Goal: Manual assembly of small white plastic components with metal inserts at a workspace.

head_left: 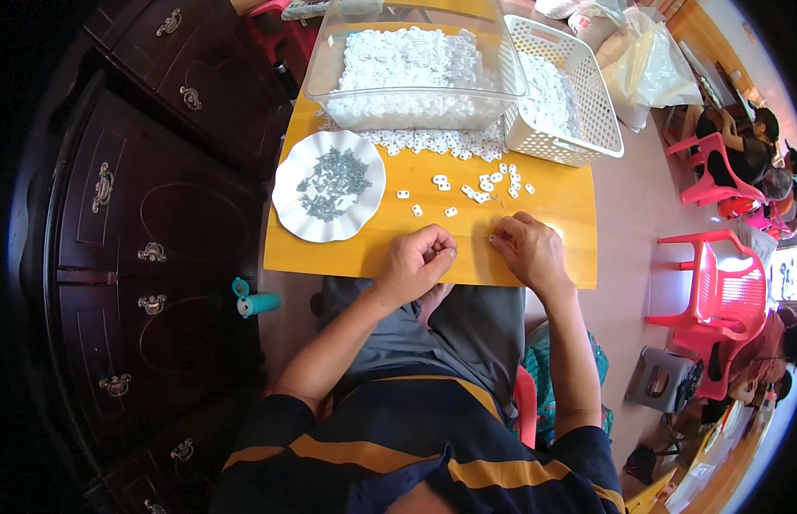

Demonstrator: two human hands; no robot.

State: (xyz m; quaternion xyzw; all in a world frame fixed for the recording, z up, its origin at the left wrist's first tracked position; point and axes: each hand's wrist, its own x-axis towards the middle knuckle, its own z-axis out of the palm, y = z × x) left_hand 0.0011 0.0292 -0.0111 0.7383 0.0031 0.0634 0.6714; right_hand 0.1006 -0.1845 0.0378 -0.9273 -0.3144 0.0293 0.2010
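My left hand (418, 260) is closed at the table's near edge, thumb and fingertips pressed together; whatever is in them is hidden. To its right, my right hand (533, 248) is bent over the tabletop with its fingertips pinched together low over the wood. A tiny pale spot shows at those fingertips, too small to name. Just beyond both hands lie several loose white plastic pieces (451, 212) with two dark holes each. A white scalloped plate (289, 184) on the left bears a heap of small grey metal pins or nails (338, 176).
At the back of the yellow table (553, 206) stands a clear plastic tub (416, 107) of white pieces, more of them spilled along its front. A white perforated basket (578, 154) adjoins it. Dark cabinets (158, 214) flank the left; a pink chair (716, 291) stands right.
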